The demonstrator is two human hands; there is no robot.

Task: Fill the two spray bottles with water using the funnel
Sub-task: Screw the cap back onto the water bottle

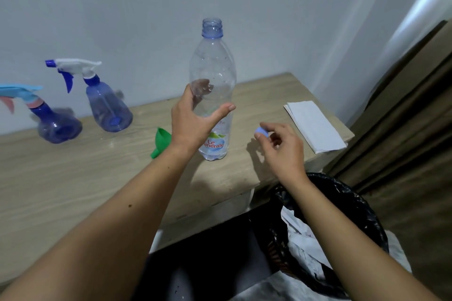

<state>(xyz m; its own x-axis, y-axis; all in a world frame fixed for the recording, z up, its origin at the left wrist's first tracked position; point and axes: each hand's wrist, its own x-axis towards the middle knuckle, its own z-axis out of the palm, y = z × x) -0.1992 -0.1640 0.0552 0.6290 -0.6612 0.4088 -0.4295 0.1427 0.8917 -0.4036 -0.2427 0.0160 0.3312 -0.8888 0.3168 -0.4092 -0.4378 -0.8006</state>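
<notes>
Two spray bottles stand at the left of a pale wood-grain table [73,178], against a plain white wall [122,7]. The nearer spray bottle [108,107] has a squat, translucent blue body and a white trigger head with a blue nozzle and lever; the other spray bottle [57,123], partly cut by the left edge and blurred, has the same blue body under a light blue head with a pink trigger. Both have their heads on.

A green plastic funnel [160,142] lies on its side on the table between the spray bottles and a tall clear water bottle [212,95], its spout partly hidden by the left wrist. The water bottle stands upright and uncapped, with a blue-tinted neck and a "Le Minerale" label low on its body; droplets cling inside, and its water level cannot be read.

The left hand [189,124] is spread around the water bottle's middle, thumb in front and fingers visible through the plastic behind, loose rather than clamped. The right hand [281,144] hovers just right of the bottle, pinching a small light blue cap [260,132] between thumb and fingertips.

A folded white paper towel [315,126] lies at the table's right end. Below the table edge sits a bin lined with a black bag [354,205] holding crumpled white paper. A brown curtain [403,105] hangs at right.
</notes>
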